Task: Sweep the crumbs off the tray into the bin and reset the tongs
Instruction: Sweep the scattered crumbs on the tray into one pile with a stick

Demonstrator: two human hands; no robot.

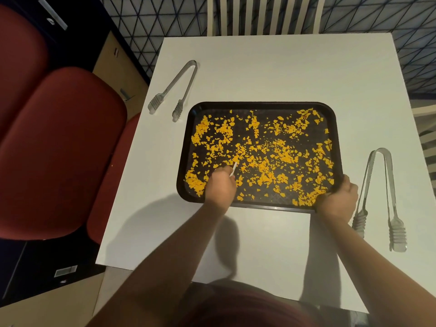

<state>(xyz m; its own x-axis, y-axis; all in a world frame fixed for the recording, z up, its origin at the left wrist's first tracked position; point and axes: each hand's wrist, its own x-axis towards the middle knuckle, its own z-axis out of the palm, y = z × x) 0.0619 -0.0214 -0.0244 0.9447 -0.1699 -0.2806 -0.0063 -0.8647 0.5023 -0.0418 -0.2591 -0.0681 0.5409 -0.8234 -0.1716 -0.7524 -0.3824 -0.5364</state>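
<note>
White square table (271, 67) carries all task items. Red upholstered chairs (59, 149) stand at its left side, a white slatted chair (264, 15) at the far side. Black rectangular tray (259, 105) sits centre-right on the table, its floor covered edge to edge with yellow-orange crumbs (280, 152). Left tongs (175, 87), metal, lie on the table off the tray's far left corner, arms spread. Right tongs (379, 197) lie just beside the tray's right edge, arms spread. Right hand (337, 199) clenches the tray's near right corner. Left hand (220, 182) is over the tray's near left area, fingers curled around a thin white stick-like implement (234, 168) whose kind cannot be determined
</note>
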